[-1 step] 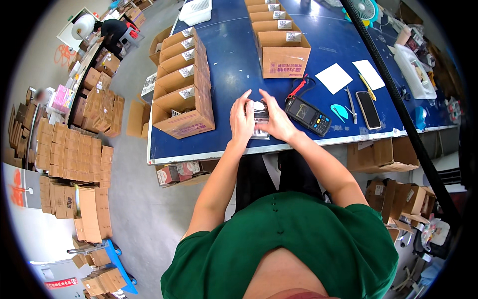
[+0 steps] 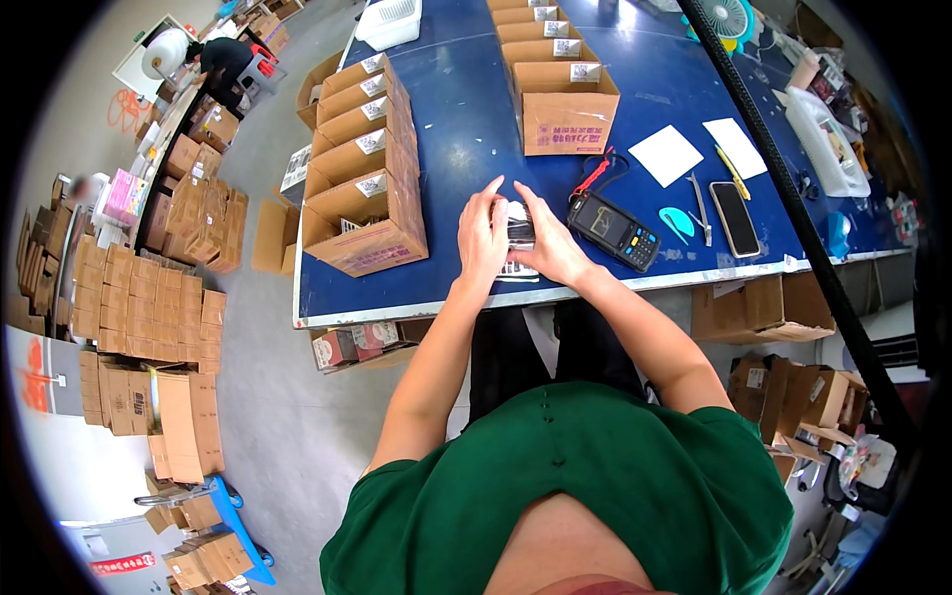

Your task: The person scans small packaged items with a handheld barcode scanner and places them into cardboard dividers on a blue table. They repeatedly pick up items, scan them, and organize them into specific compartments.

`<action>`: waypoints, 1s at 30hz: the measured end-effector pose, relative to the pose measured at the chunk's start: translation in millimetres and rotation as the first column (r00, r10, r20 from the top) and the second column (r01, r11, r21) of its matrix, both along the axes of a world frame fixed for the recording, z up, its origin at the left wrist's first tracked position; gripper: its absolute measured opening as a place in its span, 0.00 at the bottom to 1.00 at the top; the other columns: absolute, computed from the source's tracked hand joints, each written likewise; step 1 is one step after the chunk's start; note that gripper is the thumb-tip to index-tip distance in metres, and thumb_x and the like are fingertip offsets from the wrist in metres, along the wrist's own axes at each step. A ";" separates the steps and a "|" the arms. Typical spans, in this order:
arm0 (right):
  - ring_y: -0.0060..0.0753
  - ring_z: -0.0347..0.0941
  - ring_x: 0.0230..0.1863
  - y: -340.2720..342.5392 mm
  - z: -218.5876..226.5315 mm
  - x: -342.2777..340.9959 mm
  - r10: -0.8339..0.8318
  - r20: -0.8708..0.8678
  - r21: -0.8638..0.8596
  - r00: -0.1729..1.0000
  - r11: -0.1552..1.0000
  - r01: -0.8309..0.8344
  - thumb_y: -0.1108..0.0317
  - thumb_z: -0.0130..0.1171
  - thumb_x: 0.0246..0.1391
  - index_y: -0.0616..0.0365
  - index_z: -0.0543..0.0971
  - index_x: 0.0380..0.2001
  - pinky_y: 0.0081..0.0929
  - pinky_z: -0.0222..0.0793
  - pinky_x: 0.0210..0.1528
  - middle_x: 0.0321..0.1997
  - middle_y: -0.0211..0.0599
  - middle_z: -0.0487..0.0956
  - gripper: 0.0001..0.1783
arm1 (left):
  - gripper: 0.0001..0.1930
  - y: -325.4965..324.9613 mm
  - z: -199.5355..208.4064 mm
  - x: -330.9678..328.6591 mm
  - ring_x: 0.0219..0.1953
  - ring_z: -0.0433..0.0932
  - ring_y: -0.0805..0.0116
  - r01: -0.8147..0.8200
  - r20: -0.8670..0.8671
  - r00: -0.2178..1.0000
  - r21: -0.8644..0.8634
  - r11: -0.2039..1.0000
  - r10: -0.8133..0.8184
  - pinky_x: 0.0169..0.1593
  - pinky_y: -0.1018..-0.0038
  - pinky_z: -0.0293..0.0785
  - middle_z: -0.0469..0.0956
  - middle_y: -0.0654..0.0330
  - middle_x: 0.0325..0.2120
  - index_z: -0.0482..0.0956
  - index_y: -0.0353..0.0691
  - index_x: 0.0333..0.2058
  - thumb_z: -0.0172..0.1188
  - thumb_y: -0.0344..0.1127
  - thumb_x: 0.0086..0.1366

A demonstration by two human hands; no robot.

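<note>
left hand (image 2: 482,238), right hand (image 2: 555,246) (bare) around packets (image 2: 520,230)

I get a bright, mostly sharp view; glare spots the blue tabletop (image 2: 650,97) beyond the right hand (image 2: 555,246), and fisheye distortion bends edges far from it.

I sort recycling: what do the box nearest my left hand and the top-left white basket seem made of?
The box looks like matte brown cardboard, by its dull tan panels. The basket is probably smooth plastic, given its rounded corners.
</note>
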State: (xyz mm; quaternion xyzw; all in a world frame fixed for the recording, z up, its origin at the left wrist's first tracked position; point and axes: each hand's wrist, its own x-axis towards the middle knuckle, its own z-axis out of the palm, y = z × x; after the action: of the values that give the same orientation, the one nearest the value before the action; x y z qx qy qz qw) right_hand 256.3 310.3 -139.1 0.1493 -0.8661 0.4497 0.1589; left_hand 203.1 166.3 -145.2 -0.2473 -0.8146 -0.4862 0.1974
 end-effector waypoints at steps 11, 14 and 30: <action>0.57 0.73 0.50 1.6 -13.5 -24.0 -0.081 -0.067 0.081 0.994 0.993 0.086 0.73 0.68 0.44 0.49 0.56 0.69 0.45 0.69 0.52 0.52 0.47 0.72 0.49 | 0.15 14.0 -6.0 -15.8 0.37 0.81 0.52 -0.114 -0.244 0.963 0.020 0.993 0.116 0.40 0.63 0.76 0.81 0.49 0.35 0.79 0.37 0.44 0.65 0.38 0.62; 0.58 0.68 0.56 -0.6 -7.7 -17.7 -0.165 -0.118 0.092 0.979 0.980 0.176 0.72 0.70 0.42 0.61 0.51 0.69 0.45 0.66 0.55 0.54 0.54 0.71 0.53 | 0.16 12.9 -6.3 -23.9 0.35 0.82 0.51 -0.111 -0.164 0.982 -0.082 0.990 0.097 0.38 0.63 0.77 0.82 0.50 0.32 0.78 0.36 0.39 0.69 0.40 0.59; 0.48 0.74 0.46 -2.8 -0.4 43.3 0.236 0.321 0.142 0.917 0.945 -0.293 0.68 0.72 0.42 0.57 0.79 0.36 0.40 0.72 0.44 0.38 0.38 0.77 0.17 | 0.18 15.5 -10.6 -70.1 0.49 0.73 0.53 -0.293 -0.335 0.926 -0.348 0.890 0.174 0.57 0.61 0.64 0.77 0.53 0.44 0.80 0.40 0.45 0.56 0.49 0.67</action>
State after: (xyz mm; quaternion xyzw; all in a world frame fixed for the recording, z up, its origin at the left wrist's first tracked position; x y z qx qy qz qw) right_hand 299.7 307.6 -139.5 0.2099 -0.8902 0.4010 -0.0514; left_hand 133.0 181.8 -155.8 -0.2506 -0.8805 -0.2433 0.3205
